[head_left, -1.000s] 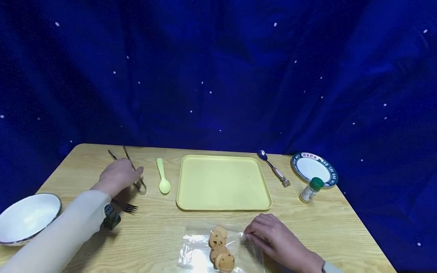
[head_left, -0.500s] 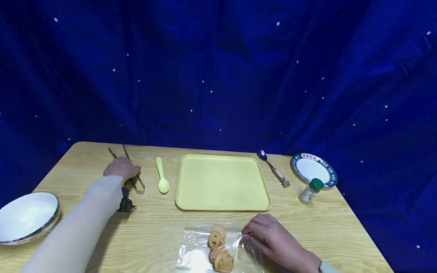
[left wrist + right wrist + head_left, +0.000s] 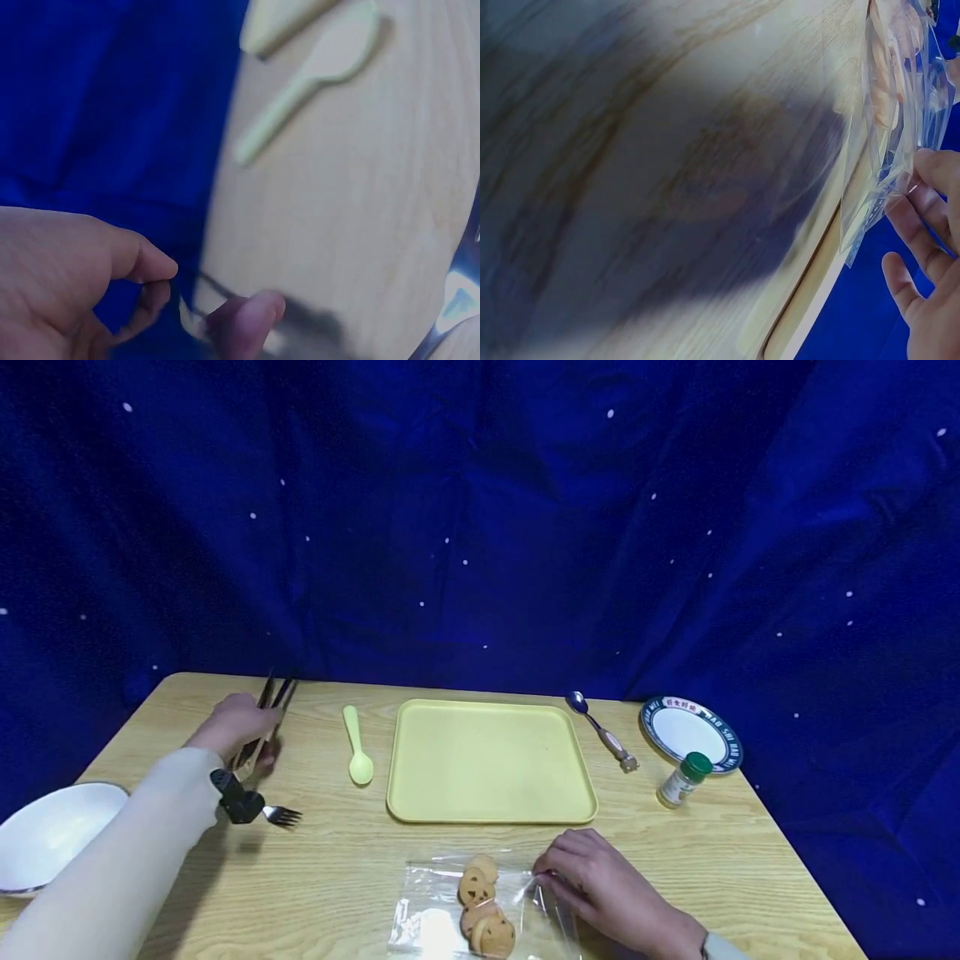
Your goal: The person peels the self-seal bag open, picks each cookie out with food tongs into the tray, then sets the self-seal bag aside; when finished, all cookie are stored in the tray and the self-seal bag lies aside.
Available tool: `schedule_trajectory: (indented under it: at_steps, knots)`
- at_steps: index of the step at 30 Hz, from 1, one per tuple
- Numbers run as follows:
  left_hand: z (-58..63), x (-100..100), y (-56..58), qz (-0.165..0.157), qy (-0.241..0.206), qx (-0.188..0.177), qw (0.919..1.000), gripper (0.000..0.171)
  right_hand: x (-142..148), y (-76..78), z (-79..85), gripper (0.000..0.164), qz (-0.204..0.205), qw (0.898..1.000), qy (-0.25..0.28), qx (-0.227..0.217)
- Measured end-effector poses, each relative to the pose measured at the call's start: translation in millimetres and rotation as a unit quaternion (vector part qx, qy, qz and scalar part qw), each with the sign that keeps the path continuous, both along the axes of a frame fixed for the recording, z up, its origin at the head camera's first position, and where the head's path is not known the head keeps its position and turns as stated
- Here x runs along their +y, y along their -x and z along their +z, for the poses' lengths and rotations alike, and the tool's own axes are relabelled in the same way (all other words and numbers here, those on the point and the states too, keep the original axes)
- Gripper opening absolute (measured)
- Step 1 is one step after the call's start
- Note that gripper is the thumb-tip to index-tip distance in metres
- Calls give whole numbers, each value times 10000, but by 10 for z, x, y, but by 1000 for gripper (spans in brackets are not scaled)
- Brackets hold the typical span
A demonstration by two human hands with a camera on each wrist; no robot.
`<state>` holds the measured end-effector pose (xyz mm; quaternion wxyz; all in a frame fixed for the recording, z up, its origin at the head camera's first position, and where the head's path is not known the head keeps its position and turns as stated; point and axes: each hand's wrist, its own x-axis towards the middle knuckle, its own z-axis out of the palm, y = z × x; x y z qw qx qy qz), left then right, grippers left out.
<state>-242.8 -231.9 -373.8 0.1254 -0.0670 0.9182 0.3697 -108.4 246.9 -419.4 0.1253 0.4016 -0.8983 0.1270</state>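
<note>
My left hand (image 3: 238, 725) grips a pair of metal tongs (image 3: 283, 693) at the table's back left, arms pointing to the back edge. In the left wrist view, that hand (image 3: 67, 277) hides most of the tongs. A fork (image 3: 282, 816) lies close by, partly covered by the wrist camera. My right hand (image 3: 607, 889) pinches the right edge of a clear plastic bag (image 3: 420, 906) holding several chocolate-chip cookies (image 3: 480, 914). The right wrist view shows the crinkled bag (image 3: 855, 195) between thumb and fingers of the right hand (image 3: 937, 277).
A yellow tray (image 3: 491, 764) occupies the middle of the table, with a pale green spoon (image 3: 360, 764) to its left. On the right are a metal spoon (image 3: 611, 742), a green-capped shaker (image 3: 678, 781) and a rimmed plate (image 3: 686, 731). A white bowl (image 3: 56, 835) stands far left.
The tongs have come up off the table in my left hand, their arms now closer together. The left hand shifted slightly left. My right hand stays at the bag.
</note>
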Motion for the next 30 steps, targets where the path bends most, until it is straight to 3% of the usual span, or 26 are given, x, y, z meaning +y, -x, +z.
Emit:
schedule_trajectory:
  at_steps: [3, 4, 9, 11, 14, 16, 18, 21, 24, 26, 30]
  knots:
    - [84, -3, -84, -131, -769, -42, 9969, 26, -3, 3, 1, 15, -36, 10000, -58, -33]
    - [106, 2, -116, -223, -844, 44, 9962, 24, -4, 5, 1, 15, -49, 10000, -69, -47]
    - [193, 31, -354, -742, -603, 1067, 9897, 28, -9, 11, 1, 15, 7, 10000, -70, -34]
    - [211, 52, -467, -987, -404, 1535, 9824, 32, -7, 13, 1, 16, 46, 10000, -56, -9]
    - [195, 80, -633, -1563, -43, 2151, 9640, 25, -1, 20, 2, 18, 65, 10000, -28, -25]
    - [167, 88, -750, -2037, 51, 2293, 9518, 15, 11, 25, 0, 18, 37, 10000, 11, -92]
    - [127, 75, -863, -2513, -115, 2176, 9430, 10, 26, 32, -5, 19, 13, 9999, 43, -151]
    - [69, 13, -1022, -3028, -726, 1444, 9392, 15, 51, 42, -12, 19, -5, 9998, 67, -183]
    - [-4, -62, -1155, -3287, -1378, 684, 9318, 21, 73, 52, -14, 20, 4, 9998, 60, -202]
    - [-67, -78, -1230, -3424, -1672, 331, 9240, 21, 84, 55, -13, 20, 4, 9997, 48, -240]
    - [-209, -4, -1326, -3824, -2139, -31, 8989, 13, 92, 63, -17, 19, -34, 9995, 10, -318]
